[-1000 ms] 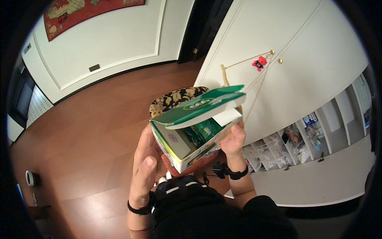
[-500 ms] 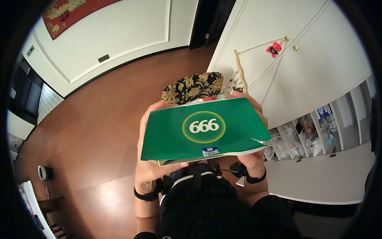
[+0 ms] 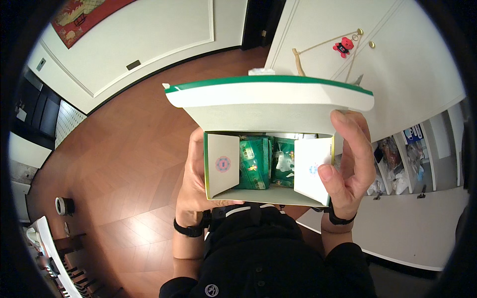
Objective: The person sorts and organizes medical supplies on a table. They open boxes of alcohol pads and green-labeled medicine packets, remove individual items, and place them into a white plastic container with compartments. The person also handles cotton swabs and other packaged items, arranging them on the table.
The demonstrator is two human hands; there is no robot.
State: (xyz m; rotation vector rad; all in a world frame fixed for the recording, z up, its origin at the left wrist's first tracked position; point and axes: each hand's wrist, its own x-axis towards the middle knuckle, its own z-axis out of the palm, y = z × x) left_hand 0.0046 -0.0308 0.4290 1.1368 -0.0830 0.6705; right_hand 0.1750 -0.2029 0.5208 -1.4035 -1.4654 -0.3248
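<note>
In front of my body I hold a green and white cardboard box [image 3: 268, 195] with its lid [image 3: 268, 107] raised at the far side. My left hand [image 3: 192, 181] is closed round the left wall, its thumb low along the near edge. On the right, my right hand [image 3: 355, 164] grips the box, thumb pressed on the white right flap [image 3: 310, 161] and fingers bent by the lid's corner. The left flap [image 3: 222, 164] also stands partly open. Between the flaps, several green sachets [image 3: 254, 164] stand on edge inside. The flaps hide the ends of the box.
To the right are white cabinet doors with a red bear charm [image 3: 344, 47] on a cord. Below them, an open compartment holds plastic bags [image 3: 399, 181] behind a lowered white flap door [image 3: 402, 223]. A white-topped table [image 3: 49, 243] stands at the lower left, a round pot [image 3: 63, 205] nearby.
The green lid, shut before, has swung up and away, so the flaps and sachets show. My right hand has moved outward to the right side of the box.
</note>
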